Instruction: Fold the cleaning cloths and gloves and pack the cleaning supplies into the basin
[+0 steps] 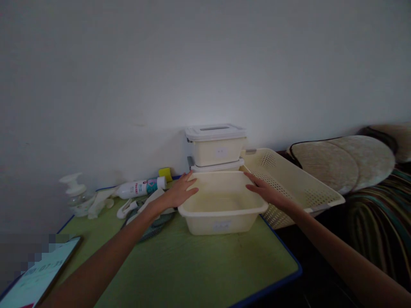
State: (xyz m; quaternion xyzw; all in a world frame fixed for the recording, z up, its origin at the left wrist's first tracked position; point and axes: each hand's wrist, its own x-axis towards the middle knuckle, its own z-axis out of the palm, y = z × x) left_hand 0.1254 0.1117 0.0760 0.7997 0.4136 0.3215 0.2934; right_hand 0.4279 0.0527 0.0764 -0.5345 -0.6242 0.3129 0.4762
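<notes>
A cream plastic basin (221, 224) with a small label on its front stands on the green table, its open top facing up. My left hand (183, 191) lies over the basin's left rim, fingers stretched and thumb apart. Across from it, my right hand (261, 189) rests at the right rim with its fingers spread. Neither hand visibly wraps round the rim. Directly behind the basin, a lidded cream box (205, 152) with a slot in its white lid sits on another white lid (221, 166); what lies below that is mostly hidden.
A large perforated basket (298, 179) stands right of the table (192, 273). On the left are a pump bottle (77, 192), a white spray can (138, 188), a yellow sponge (165, 173), crumpled cloth (157, 224) and a tablet (48, 269). A cushion (343, 162) lies far right.
</notes>
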